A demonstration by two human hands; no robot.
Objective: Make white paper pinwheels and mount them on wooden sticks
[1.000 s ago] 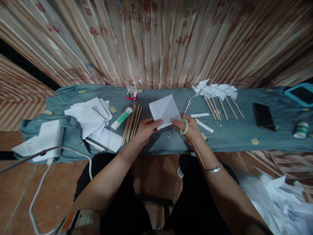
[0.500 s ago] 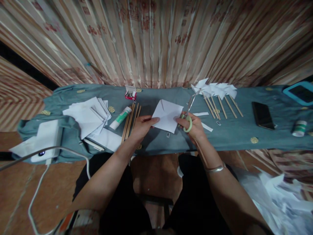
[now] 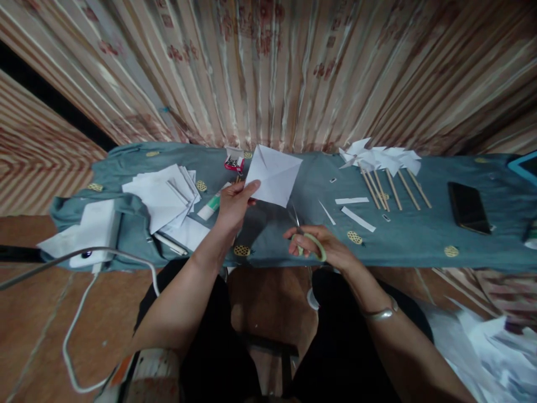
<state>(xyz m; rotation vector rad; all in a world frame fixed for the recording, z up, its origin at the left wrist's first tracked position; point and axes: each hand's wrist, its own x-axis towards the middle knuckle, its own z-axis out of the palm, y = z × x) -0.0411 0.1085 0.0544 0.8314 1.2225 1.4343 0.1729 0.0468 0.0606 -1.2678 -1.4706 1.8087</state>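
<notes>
A square sheet of white paper with crease lines is held up over the table by my left hand, thumb on top at its lower left corner. My right hand grips a pair of scissors with pale green handles. The blades point up and left, close to the lower right corner of the paper; I cannot tell whether they touch it. Narrow paper strips lie to the right of the scissors.
Stacked paper sheets, a glue stick and a red box of pins are on the left. Paper pinwheels on wooden sticks lie right, beside a black phone. A white power bank trails a cable.
My right hand has let go of the paper and turned the scissors so the blades reach toward the sheet's edge. My left hand has raised and tilted the paper. The camera has shifted slightly left.
</notes>
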